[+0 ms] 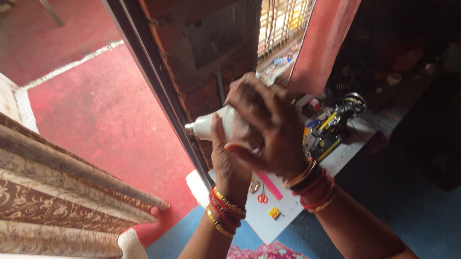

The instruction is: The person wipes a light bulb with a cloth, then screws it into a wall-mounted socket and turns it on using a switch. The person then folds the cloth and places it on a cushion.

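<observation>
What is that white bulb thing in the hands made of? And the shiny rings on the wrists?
The white bulb looks like smooth matte plastic with a small silvery metal tip, though frosted glass is possible. Both hands, left hand and right hand, wrap it. The bangles look like glossy red glass or plastic mixed with gold-coloured metal, judging by their shine.

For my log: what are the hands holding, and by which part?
Both hands, left hand and right hand, clasp a white light bulb around its wide end; its metal base pokes out free.

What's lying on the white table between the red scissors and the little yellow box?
Nothing: in the head view the white table is bare between the scissors and the yellow box.
</observation>
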